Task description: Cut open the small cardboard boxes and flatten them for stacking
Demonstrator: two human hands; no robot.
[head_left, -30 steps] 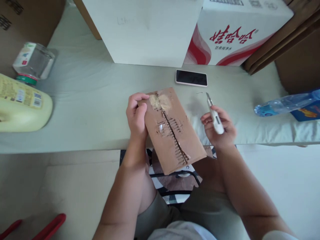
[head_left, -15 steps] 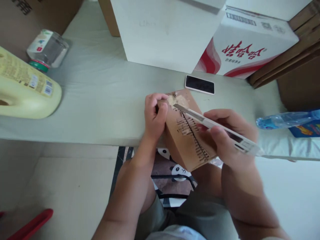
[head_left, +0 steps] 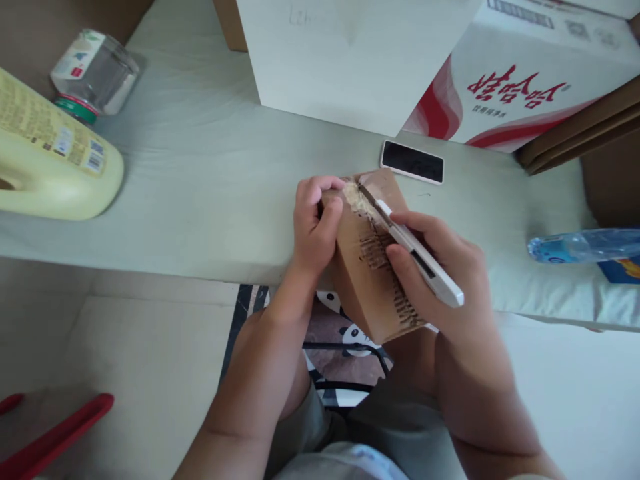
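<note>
the left hand [head_left: 314, 230] grips the cardboard piece [head_left: 373, 267] at the table [head_left: 200, 193] edge; the right hand [head_left: 440, 267] clasps a utility knife [head_left: 410, 248], blade tip on the cardboard's top end

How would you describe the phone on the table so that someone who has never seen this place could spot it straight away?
Start at the big white box with red swirls and red lettering at the back of the pale table. Just in front of its lower left corner lies the phone, flat, past the brown cardboard being cut. It is the only small dark, glossy rectangle with a pale rim.
</note>
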